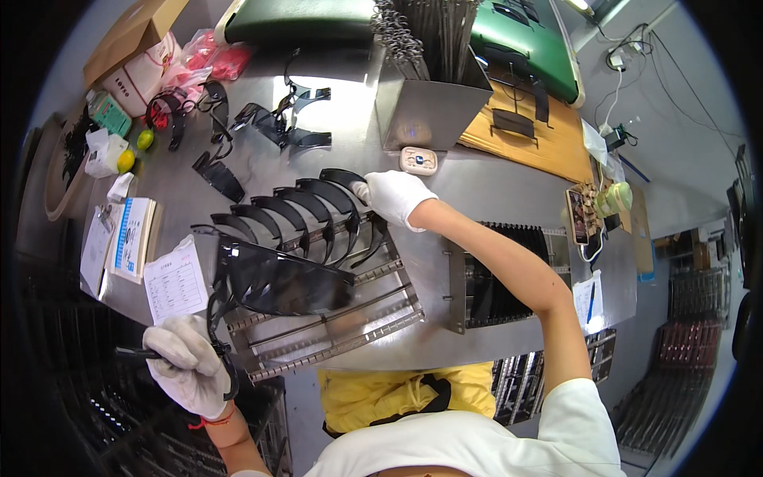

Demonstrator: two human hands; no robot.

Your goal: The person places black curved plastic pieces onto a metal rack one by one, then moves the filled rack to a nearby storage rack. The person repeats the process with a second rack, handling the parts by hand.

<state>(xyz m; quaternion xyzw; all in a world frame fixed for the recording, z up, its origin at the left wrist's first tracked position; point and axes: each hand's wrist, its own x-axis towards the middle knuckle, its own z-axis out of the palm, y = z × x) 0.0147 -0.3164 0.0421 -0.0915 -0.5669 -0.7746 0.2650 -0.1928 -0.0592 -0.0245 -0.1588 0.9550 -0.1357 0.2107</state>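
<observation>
While the left hand (187, 366) clasps a black frame (216, 310) at lower left, the right hand (393, 196) pinches a curved dark lens (342, 176) at upper centre.
Left fingers curl round the frame; right fingers close on the lens's end, at a slotted metal rack (342, 343).

We get bright, cool light, a tube lamp (582, 6) showing at upper right. Glare whitens the steel counter (354, 119) near the top; reflections mark the glossy tinted visor (290, 280). Lower left sinks into shadow, and we see edges curve toward a black rim.
</observation>
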